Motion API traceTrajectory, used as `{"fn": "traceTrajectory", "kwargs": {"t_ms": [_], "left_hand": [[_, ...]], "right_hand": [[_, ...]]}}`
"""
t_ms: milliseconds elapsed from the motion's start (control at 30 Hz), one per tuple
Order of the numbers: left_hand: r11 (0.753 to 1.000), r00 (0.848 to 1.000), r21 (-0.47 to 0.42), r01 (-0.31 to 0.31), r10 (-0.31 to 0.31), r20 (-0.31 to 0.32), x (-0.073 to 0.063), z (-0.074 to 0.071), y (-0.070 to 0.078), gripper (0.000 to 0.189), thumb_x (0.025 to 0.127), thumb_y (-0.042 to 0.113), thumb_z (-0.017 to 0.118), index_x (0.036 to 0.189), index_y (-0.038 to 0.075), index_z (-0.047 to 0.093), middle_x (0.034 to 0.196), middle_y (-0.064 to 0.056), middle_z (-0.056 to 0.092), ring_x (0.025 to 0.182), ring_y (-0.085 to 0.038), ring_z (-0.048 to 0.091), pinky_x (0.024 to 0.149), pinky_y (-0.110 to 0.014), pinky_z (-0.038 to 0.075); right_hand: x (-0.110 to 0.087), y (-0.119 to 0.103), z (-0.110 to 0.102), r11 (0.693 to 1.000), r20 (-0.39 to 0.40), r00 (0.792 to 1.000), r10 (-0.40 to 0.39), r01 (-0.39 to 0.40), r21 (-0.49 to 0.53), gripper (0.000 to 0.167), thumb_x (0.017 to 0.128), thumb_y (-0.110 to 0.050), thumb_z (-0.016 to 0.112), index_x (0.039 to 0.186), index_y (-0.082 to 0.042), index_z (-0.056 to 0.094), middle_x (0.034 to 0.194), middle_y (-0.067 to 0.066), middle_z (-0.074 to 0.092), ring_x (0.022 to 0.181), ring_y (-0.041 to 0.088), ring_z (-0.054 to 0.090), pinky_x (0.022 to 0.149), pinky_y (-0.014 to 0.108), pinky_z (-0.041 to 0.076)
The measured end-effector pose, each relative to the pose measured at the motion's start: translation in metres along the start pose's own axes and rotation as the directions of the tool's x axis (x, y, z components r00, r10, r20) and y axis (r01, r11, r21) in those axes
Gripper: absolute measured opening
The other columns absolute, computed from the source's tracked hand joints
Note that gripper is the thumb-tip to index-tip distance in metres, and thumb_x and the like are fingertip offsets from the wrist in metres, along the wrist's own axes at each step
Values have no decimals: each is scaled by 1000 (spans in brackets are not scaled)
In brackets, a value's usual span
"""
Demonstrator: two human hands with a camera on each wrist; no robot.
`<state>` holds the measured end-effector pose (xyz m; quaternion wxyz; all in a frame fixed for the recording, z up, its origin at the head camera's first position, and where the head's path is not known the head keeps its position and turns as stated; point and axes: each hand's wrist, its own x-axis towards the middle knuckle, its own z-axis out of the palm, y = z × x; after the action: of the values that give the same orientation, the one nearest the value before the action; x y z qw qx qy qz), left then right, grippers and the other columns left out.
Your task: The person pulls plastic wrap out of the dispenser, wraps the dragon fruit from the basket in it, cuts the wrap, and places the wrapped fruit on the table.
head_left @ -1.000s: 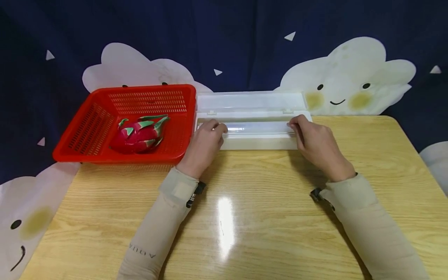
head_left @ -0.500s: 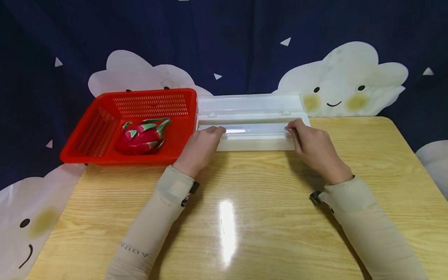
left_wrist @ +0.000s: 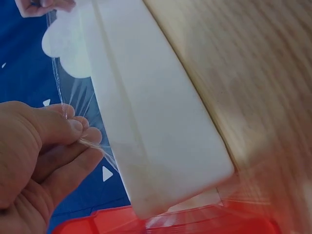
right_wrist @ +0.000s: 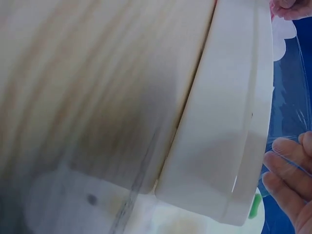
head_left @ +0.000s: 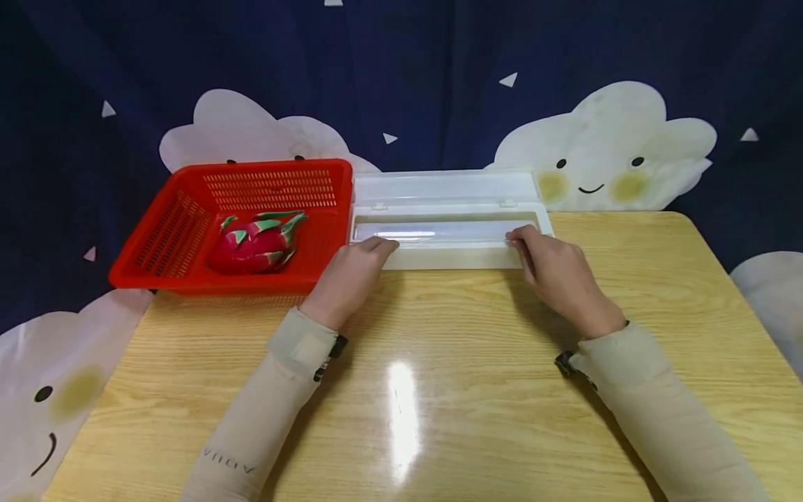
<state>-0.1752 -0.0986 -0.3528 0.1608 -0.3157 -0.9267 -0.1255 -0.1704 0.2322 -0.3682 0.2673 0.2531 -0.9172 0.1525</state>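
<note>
Film of thin clear plastic (left_wrist: pixel 80 95) is pinched in the curled fingers of the left hand (head_left: pixel 348 280) and right hand (head_left: pixel 560 273), stretched left to right between them; just beyond, the pale cylindrical roll (head_left: pixel 439 231) is laid parallel inside the oblong white plastic box (head_left: pixel 461 259), about equally near both.

Desk (head_left: pixel 477 390): pale wood, grained, glossy. On it, far left, basket (head_left: pixel 326 240); just right of it, box (head_left: pixel 452 260) near far edge.
</note>
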Motion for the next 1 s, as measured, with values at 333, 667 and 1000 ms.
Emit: {"fn": "traceTrajectory", "kwargs": {"t_ms": [333, 667, 1000], "left_hand": [[997, 997, 24, -79, 79, -2, -10, 0, 1, 31, 94, -3, 69, 125, 3, 70, 121, -14, 76, 108, -27, 76, 93, -39, 63], [990, 992, 55, -128, 128, -10, -16, -3, 5, 28, 95, -5, 66, 122, 3, 71, 116, -13, 77, 103, -26, 76, 92, -39, 64], [982, 985, 81, -168, 169, -9, -20, -6, 6, 30, 93, -4, 71, 121, 4, 73, 119, -13, 77, 107, -28, 76, 96, -39, 62]], "right_hand": [[-10, -11, -4, 1000, 40, 999, -3, 4, -29, 16, 99, -2, 62, 115, -3, 64, 89, 14, 77, 72, 32, 74, 54, 50, 55], [-18, -14, -6, 999, 54, 998, -35, 36, -16, 15, 100, -3, 59, 114, -3, 64, 93, 16, 77, 81, 33, 76, 61, 52, 58], [-24, -15, -13, 999, 93, 995, -46, 48, -18, 20, 99, -2, 60, 119, -4, 62, 107, 16, 77, 91, 34, 76, 71, 52, 61]]}}
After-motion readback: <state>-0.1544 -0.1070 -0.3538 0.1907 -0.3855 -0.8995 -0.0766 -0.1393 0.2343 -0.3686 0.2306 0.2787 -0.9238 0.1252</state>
